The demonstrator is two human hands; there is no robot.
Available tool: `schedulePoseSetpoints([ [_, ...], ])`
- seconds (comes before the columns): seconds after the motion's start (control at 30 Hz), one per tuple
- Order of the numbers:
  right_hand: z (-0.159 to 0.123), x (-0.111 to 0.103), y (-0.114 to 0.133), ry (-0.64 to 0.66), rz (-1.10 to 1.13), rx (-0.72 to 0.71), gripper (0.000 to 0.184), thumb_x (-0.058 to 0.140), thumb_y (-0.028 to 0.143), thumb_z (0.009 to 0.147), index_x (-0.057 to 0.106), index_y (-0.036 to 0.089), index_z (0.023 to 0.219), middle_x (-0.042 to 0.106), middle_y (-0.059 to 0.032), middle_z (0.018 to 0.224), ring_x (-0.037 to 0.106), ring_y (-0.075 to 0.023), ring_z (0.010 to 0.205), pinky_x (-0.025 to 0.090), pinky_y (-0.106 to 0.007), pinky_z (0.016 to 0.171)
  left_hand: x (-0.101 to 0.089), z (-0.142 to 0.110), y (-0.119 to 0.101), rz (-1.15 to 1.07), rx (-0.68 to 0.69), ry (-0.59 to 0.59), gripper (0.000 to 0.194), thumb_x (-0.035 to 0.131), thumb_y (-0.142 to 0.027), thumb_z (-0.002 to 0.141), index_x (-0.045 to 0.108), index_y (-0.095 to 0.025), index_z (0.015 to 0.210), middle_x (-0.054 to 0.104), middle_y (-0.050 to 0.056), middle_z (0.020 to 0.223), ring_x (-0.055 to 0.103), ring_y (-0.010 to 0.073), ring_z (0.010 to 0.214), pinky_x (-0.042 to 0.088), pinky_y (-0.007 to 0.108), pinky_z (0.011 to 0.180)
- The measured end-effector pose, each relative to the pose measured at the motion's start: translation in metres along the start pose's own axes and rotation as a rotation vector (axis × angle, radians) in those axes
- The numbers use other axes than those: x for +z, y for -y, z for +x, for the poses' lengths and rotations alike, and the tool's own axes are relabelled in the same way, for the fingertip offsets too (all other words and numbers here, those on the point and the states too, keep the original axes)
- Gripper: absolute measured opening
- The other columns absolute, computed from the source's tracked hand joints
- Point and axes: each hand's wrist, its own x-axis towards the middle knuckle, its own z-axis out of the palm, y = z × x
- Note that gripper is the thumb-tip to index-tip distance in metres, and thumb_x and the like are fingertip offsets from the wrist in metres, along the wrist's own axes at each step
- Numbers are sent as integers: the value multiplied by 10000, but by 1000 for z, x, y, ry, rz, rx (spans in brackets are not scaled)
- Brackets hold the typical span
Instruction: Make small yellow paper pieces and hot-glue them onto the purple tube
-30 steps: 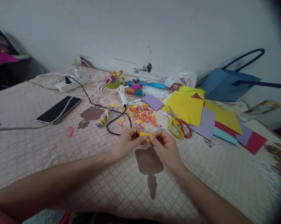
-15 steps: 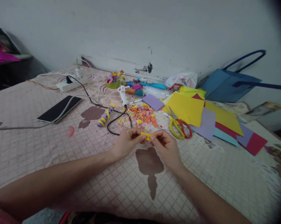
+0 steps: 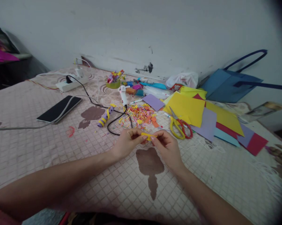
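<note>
Pinched at either end by the left hand (image 3: 126, 143) and the right hand (image 3: 169, 149), the small yellow piece (image 3: 149, 136) spans the gap between them over the tabletop (image 3: 96, 184) — likely light, pliable and easily creased, so best held gently by its ends.
</note>
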Motion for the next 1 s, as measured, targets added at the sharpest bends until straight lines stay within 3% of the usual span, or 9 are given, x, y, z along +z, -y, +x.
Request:
schedulePoseSetpoints([
  [0.2,0,0,0,9,-7,0,69,593,254,828,575,204,784,574,30,685,542,-108,622,435,-235,587,1,-1,-1,-39,-50,10,195,613,-304,787,622,-119,727,646,18,653,605,101,617,488,218,631],
  [1.0,0,1,2,-11,55,81,121,612,311,813,594,200,770,574,18,667,526,-120,606,436,-248,576,1,0,3,-57,20,-23,186,626,-309,782,611,-126,748,639,12,658,595,100,613,489,221,614],
])
